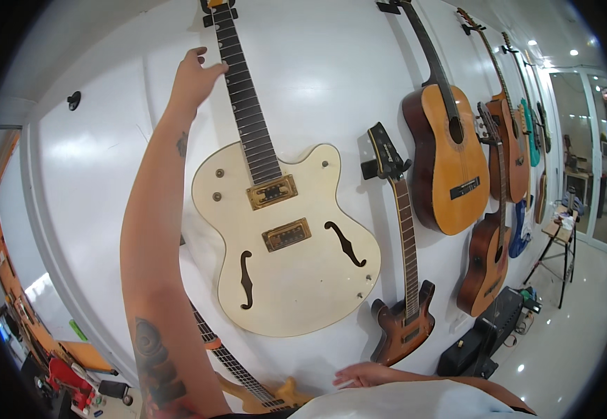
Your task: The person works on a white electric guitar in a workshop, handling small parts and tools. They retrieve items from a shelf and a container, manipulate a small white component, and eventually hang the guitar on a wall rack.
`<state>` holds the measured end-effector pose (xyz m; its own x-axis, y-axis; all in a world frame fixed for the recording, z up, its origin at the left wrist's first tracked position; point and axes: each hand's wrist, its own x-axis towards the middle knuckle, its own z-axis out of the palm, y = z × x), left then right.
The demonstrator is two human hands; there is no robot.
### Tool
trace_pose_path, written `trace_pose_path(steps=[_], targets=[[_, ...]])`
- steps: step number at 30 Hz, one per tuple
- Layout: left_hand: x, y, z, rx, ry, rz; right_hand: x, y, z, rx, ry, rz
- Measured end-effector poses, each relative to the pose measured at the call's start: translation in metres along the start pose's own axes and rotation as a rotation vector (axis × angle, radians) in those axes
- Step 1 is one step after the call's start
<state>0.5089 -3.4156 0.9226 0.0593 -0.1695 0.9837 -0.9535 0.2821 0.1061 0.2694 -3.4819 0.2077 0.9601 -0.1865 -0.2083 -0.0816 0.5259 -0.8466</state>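
A cream hollow-body electric guitar [303, 272] with two f-holes and gold pickups hangs on the white wall in front of me. No strings show on it. My left hand [199, 77] is raised beside the upper part of its dark neck [244, 105], thumb and fingers apart. The thumb tip overlaps the neck's edge; whether it touches I cannot tell. Low in the view, my right hand [363, 375] stretches out its fingers, holding nothing, below the guitar body. A wall hanger [228, 12] at the top edge is partly cut off.
To the right hang a sunburst electric guitar [408, 328], a yellow-orange acoustic guitar [467, 167] and several others. A wooden bass [244, 380] is low, partly behind my left arm. Black equipment [485, 339] and a stool [560, 234] stand on the glossy floor. An unused hanger [74, 100] is at left.
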Motion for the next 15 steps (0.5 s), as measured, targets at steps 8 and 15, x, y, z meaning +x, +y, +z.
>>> trace_pose_path(steps=[8,15], targets=[[-0.15,0.13,-0.037,0.456,-0.222,0.358,-0.15,0.007,-0.011,0.001,-0.011,0.063],[-0.353,0.228,-0.042,0.098,-1.364,0.227,-0.232,0.13,-0.182,-0.062,0.185,0.314]])
